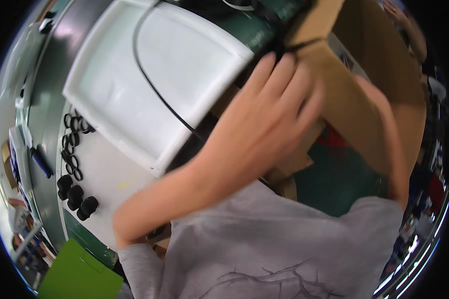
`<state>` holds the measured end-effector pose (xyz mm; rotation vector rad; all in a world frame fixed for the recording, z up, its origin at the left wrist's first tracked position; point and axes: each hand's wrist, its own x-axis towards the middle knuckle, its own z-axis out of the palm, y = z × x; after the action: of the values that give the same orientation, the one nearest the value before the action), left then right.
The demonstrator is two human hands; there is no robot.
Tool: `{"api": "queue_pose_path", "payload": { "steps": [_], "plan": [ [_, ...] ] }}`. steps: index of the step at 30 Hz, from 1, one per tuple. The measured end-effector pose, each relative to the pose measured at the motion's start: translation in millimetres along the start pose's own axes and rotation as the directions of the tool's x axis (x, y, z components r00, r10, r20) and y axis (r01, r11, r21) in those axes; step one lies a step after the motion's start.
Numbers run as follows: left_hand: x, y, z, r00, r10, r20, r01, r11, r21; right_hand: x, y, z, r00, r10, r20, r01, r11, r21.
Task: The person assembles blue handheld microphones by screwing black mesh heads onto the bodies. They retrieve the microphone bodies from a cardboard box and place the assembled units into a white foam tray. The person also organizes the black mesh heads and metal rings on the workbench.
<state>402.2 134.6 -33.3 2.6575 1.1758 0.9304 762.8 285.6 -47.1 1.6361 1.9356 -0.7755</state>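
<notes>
See a white tray point(105, 74) across the upper left of the frame, rim raised and curving with the lens, floor smooth under a thin black cable point(157, 92) bending down toward the centre. Find tight room at upper right, closed in by a cardboard box point(349, 114), brown, matte and flat-panelled; find more on the green desk point(329, 184) right of centre, between box and grey shirt point(284, 244). See the left hand point(272, 112) at centre, fingers bent, tips at a dark object point(280, 48) in the upper centre, beside the box; cannot tell whether gripping it. See the right hand point(374, 94) at right, against the box, blurred; cannot tell its grip. Note round black rings point(74, 142) at left.
</notes>
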Motion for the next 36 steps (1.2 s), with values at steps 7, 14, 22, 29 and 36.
{"api": "queue_pose_path", "payload": {
  "steps": [7, 14, 22, 29, 36],
  "plan": [
    [118.3, 15.0, 96.8, 0.983, 0.17, 0.075, -0.185, 0.94, 0.287, 15.2, -9.6, 25.6, 0.946, -0.324, -0.003, 0.319, 0.935, -0.155],
    [119.6, 2.7, 130.6, 0.973, 0.145, 0.18, -0.15, 0.989, 0.013, 14.7, 3.6, 47.4, 0.912, -0.406, -0.064, 0.401, 0.913, -0.071],
    [123.1, 10.1, 135.6, 0.976, 0.143, 0.165, -0.148, 0.989, 0.02, 38.0, 54.4, 27.5, 0.858, -0.052, 0.511, -0.264, 0.808, 0.527],
    [117.8, 15.9, 151.0, 0.992, 0.078, 0.103, -0.078, 0.997, -0.006, 102.4, 107.8, 76.6, 0.957, -0.274, -0.093, 0.21, 0.878, -0.429],
    [123.7, 14.7, 155.3, 1.0, 0.017, 0.01, -0.018, 0.999, 0.042, 202.3, 71.4, 104.0, 0.671, -0.734, -0.106, 0.531, 0.576, -0.622]
  ]
}}
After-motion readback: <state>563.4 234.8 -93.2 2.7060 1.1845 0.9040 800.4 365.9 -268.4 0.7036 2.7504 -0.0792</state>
